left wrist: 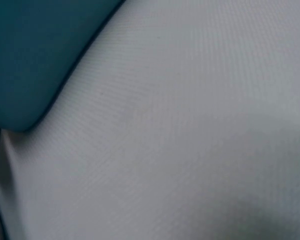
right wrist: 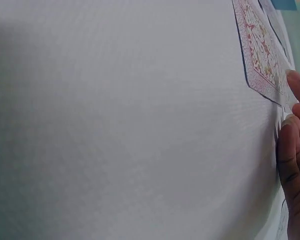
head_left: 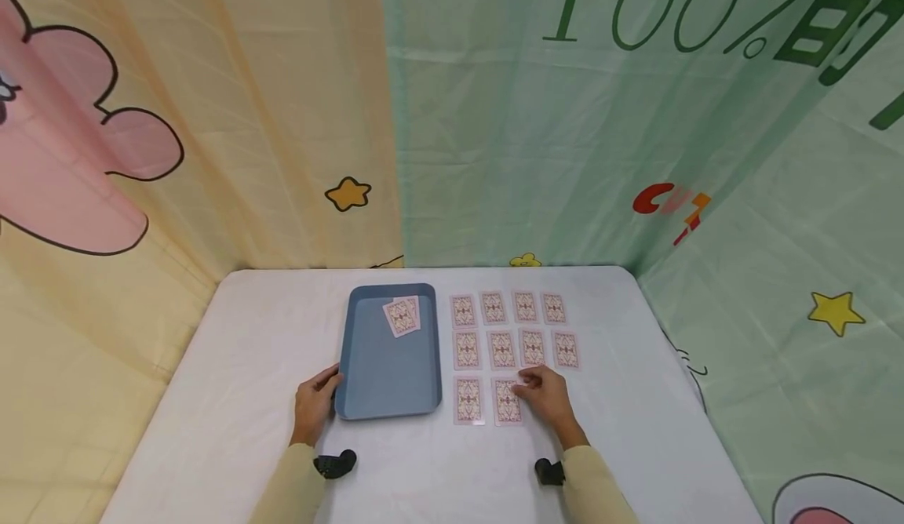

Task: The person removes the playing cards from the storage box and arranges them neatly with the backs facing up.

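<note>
My left hand (head_left: pixel 315 405) grips the left rim of a blue rectangular tray (head_left: pixel 388 394); the tray's corner also shows in the left wrist view. Two patterned playing cards (head_left: pixel 402 318) overlap inside the tray near its far end. My right hand (head_left: pixel 547 400) is at the right edge of a face-down playing card (head_left: pixel 507 403) in the near row. Its thumb touches or almost touches that card, and a gap shows between thumb and fingers. In the right wrist view the fingers (right wrist: pixel 288 155) rest low by the tablecloth, beside a card (right wrist: pixel 262 47).
Right of the tray, several face-down cards (head_left: pixel 501 350) lie in rows on a white-covered table (head_left: pixel 410 469). Another near-row card (head_left: pixel 468 401) lies between the tray and my right hand. Printed curtains (head_left: pixel 494 155) hang behind the table. Black wrist devices (head_left: pixel 336 463) sit at both cuffs.
</note>
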A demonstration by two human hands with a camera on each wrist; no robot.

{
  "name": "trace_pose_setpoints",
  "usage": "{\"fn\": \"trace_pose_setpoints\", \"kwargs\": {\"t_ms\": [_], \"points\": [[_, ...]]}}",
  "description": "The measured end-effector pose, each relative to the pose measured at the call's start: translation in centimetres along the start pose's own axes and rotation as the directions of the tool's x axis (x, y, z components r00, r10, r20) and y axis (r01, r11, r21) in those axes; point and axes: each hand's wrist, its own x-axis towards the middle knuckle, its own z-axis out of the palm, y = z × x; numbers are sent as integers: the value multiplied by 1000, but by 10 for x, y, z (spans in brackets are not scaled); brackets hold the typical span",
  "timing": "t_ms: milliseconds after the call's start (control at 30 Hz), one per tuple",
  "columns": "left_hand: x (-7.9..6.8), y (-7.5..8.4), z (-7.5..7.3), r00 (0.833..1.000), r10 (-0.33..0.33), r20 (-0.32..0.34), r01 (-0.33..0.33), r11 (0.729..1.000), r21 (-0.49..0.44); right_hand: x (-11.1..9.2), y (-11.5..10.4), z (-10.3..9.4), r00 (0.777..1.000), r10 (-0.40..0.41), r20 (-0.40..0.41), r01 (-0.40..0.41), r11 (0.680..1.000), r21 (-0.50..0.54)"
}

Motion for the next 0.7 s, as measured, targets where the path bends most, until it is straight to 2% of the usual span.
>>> {"fn": "trace_pose_setpoints", "kwargs": {"t_ms": [200, 367, 700], "points": [[0, 0, 0, 1000, 12, 8, -12, 1000, -5, 0, -11, 4, 1000, -12, -16, 13, 1000, 20], [0, 2, 0, 1000, 24, 8, -24, 1000, -3, 8, -27, 12, 999, -35, 17, 34, 998, 52], [0, 0, -1, 1000, 15, 8, -15, 1000, -9, 33, -62, 29, 987, -131, 93, 119, 985, 123]]}}
